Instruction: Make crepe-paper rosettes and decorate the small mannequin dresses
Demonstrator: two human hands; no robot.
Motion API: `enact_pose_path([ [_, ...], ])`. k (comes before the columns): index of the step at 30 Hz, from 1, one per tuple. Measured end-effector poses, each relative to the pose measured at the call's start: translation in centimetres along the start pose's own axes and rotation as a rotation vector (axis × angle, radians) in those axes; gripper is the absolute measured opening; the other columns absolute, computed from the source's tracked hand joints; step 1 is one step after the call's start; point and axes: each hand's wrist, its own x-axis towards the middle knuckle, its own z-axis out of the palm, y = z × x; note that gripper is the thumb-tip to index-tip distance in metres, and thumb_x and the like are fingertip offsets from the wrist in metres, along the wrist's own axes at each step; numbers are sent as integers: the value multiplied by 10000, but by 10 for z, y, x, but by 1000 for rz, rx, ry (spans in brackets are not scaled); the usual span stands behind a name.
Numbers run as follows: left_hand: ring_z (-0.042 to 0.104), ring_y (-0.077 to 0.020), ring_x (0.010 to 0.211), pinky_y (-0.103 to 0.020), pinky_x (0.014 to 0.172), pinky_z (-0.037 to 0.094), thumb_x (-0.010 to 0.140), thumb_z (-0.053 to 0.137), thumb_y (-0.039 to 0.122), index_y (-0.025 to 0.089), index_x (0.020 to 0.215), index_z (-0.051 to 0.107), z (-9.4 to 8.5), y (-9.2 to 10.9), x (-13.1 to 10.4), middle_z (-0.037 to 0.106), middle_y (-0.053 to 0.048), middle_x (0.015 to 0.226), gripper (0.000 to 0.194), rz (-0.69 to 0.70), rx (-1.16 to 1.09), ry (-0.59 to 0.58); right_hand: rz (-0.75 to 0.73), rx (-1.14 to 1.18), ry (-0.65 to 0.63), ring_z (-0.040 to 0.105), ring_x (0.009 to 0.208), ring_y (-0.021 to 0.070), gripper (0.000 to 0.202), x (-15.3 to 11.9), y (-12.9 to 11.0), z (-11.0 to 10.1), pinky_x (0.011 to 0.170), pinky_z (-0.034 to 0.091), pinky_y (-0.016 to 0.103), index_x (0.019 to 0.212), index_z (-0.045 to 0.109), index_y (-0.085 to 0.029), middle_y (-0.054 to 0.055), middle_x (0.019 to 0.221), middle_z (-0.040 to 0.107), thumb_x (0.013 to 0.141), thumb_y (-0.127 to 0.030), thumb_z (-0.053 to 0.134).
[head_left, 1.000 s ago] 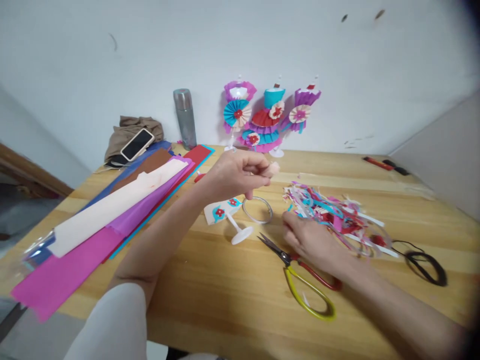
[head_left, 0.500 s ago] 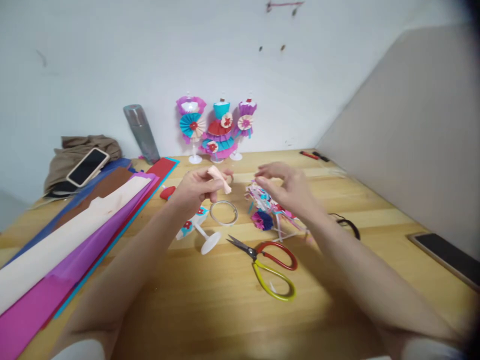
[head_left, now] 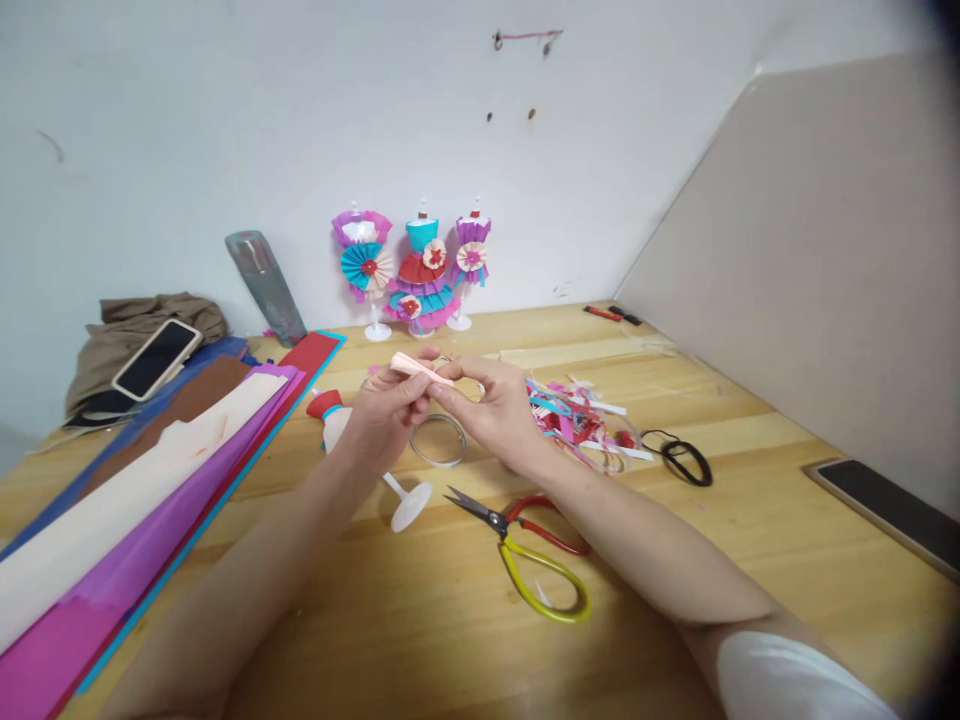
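Observation:
Between both hands, above the middle of the table, is a small folded strip of pale peach paper (head_left: 410,366). My left hand (head_left: 386,410) pinches it from the left, fingers closed round it. The fingertips of my right hand (head_left: 491,402) are closed on its right end. Under the hands lies a silver ring (head_left: 438,440), partly covered. A small white dress-form figure (head_left: 336,425) with a red top lies tipped over behind my left wrist, its round base (head_left: 412,507) showing. Closer to me rest open scissors (head_left: 499,522) with one red and one yellow handle.
Stacked coloured paper sheets (head_left: 150,480) fill the left side. Paper scraps (head_left: 574,415) and a black cord loop (head_left: 686,463) lie right of my hands. Three decorated dress forms (head_left: 424,270) and a bottle (head_left: 266,288) stand at the wall. Phones (head_left: 889,510) lie at both sides.
My right hand has moved left from over the paper scraps to meet my left hand and grip the peach paper. The scrap pile is more exposed. The view has shifted slightly.

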Motion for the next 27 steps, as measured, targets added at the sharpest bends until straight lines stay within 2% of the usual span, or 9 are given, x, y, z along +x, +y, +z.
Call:
enact_pose_path([
  [4, 480, -63, 515, -158, 440, 358, 592, 851, 342, 135, 1020, 713, -7, -2, 5, 573, 20, 624, 495, 15, 145, -29, -76, -111, -3, 658, 649, 133, 181, 1, 8, -9, 666, 464, 247, 705, 689, -180, -2, 678, 725, 867, -239, 636],
  [6, 562, -88, 598, -183, 475, 415, 617, 835, 341, 177, 1186, 651, -13, 2, 9, 670, -46, 906, 620, 88, 281, -61, -85, -202, 13, 645, 650, 140, 166, 2, 13, -15, 643, 448, 252, 727, 695, -180, 6, 690, 716, 865, -247, 630],
  [7, 607, -108, 670, -203, 508, 454, 616, 837, 338, 219, 1269, 600, -16, 5, 10, 651, -80, 1134, 705, 143, 368, -81, -84, -246, 2, 643, 660, 147, 165, 3, 15, -19, 639, 445, 258, 742, 696, -177, 15, 703, 714, 867, -254, 623],
  [8, 641, -135, 757, -228, 559, 495, 607, 844, 340, 263, 1331, 548, -19, 9, 12, 561, -98, 1337, 786, 212, 470, -101, -88, -289, -24, 643, 672, 154, 165, 4, 16, -22, 641, 444, 264, 757, 696, -173, 26, 721, 713, 871, -260, 614],
  [10, 653, -213, 967, -310, 728, 551, 615, 848, 375, 289, 1377, 502, -24, 17, 13, 424, -112, 1498, 842, 372, 739, -140, -121, -372, -106, 638, 698, 166, 173, 6, 18, -29, 655, 445, 276, 780, 691, -168, 44, 750, 708, 884, -268, 595],
  [13, 603, -270, 1139, -417, 938, 506, 734, 776, 432, 236, 1300, 581, -26, 26, 12, 597, -116, 1340, 630, 613, 1157, -208, -201, -459, -211, 623, 711, 171, 179, 7, 17, -35, 668, 441, 285, 790, 683, -170, 50, 747, 693, 900, -264, 576],
  [17, 672, -231, 983, -380, 882, 527, 885, 631, 404, 204, 1091, 687, -25, 26, 7, 738, -80, 1024, 293, 796, 1409, -253, -249, -479, -222, 623, 721, 179, 182, 7, 15, -36, 682, 450, 300, 802, 682, -168, 56, 746, 685, 912, -267, 574],
  [23, 673, -234, 979, -363, 846, 524, 955, 494, 390, 202, 1097, 674, -19, 22, 0, 733, -82, 1060, 297, 753, 1538, -152, -277, -463, -186, 642, 743, 197, 172, 6, 16, -36, 707, 475, 331, 809, 672, -190, 64, 778, 707, 918, -286, 580],
  [27, 634, -224, 885, -327, 785, 476, 956, 487, 362, 205, 973, 701, -12, 26, -3, 714, -60, 903, 266, 664, 1555, -210, -253, -445, -188, 647, 745, 207, 178, 5, 15, -34, 723, 478, 353, 793, 677, -218, 54, 779, 713, 914, -307, 583],
])
